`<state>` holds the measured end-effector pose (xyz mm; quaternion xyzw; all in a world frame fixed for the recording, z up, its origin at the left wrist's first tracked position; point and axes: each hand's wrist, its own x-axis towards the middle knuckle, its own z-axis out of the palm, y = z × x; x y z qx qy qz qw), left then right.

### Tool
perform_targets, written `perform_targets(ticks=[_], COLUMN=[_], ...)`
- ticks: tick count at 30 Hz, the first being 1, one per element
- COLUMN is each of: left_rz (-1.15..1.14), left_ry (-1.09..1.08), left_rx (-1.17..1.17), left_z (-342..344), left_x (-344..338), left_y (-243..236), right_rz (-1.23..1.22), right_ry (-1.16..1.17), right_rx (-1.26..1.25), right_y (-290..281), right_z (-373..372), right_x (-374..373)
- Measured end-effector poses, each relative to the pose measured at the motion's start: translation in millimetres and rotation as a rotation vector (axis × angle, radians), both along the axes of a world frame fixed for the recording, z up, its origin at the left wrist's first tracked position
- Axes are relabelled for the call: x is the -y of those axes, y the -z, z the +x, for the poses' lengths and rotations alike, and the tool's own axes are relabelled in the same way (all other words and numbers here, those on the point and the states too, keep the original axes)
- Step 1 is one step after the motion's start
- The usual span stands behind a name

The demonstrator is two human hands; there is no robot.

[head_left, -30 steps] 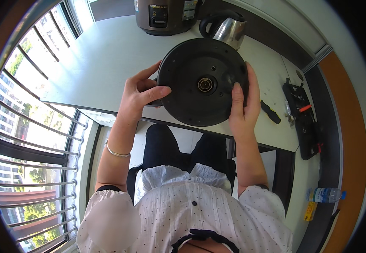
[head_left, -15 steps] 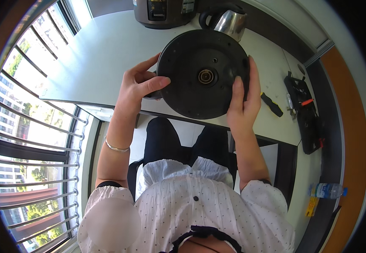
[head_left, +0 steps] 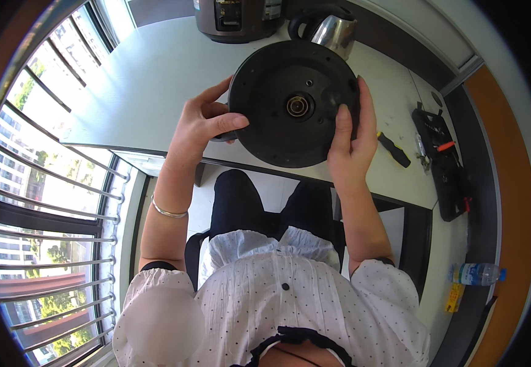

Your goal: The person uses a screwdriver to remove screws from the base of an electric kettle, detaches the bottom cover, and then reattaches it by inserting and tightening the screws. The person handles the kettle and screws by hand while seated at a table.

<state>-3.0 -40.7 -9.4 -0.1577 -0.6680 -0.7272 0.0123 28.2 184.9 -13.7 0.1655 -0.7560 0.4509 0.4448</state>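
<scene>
An electric kettle point(head_left: 278, 134) is held up in front of me, its round black underside facing the camera. A recessed ring connector sits near the middle, with several small holes around it. Its body is hidden behind the underside. My left hand point(head_left: 207, 125) is closed on the left side, thumb on the rim and fingers by a dark part that looks like the handle. My right hand point(head_left: 354, 134) grips the right edge, thumb laid on the underside and fingers around the side.
Behind stand a dark cooker-like appliance point(head_left: 238, 21) and a silver kettle point(head_left: 336, 37) with a black handle. At right lie a black-yellow screwdriver handle point(head_left: 394, 150), an open black tool case point(head_left: 446, 171) and a water bottle point(head_left: 476, 274). A barred window point(head_left: 51, 232) is at left.
The kettle in my hands has shifted slightly up and left, with a little tilt. Both hands keep the same hold.
</scene>
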Motion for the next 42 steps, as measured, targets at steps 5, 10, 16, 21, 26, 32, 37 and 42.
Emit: perform_targets(ticks=[5, 10, 16, 21, 26, 32, 37, 42], left_rz=[-0.017, -0.031, -0.026, 0.004, -0.016, -0.017, -0.021, -0.033], left_ry=[-0.011, 0.004, 0.002, -0.003, 0.003, 0.018, 0.052, 0.057], left_rx=[0.058, 0.021, 0.007, -0.011, 0.005, -0.005, 0.010, 0.026], left_z=[5.5, 3.1, 2.8, 7.5, 7.9, 9.5, 12.2, 15.2], left_x=[-4.6, -2.2, -5.3, -11.7, -13.2, -10.5, -8.2, -10.4], left_y=[-7.7, -3.6, -4.9, -12.3, -15.3, -14.8, -16.2, -19.9], right_rz=[-0.003, -0.009, -0.009, -0.034, -0.079, -0.137, -0.193, -0.272], right_ry=[-0.001, -0.016, -0.002, -0.009, -0.056, -0.157, -0.215, -0.272], right_rx=[0.008, 0.017, 0.040, 0.011, 0.032, 0.049, 0.067, 0.050], right_y=[1.2, 3.0, 2.9, 7.1, 11.1, 13.1, 13.3, 15.1], right_z=[1.3, 5.1, 7.0, 3.4, 2.0, 4.5, 7.0, 3.7], right_x=[-0.5, 0.2, -0.2, -2.0, -4.1, -2.7, -0.2, -1.5])
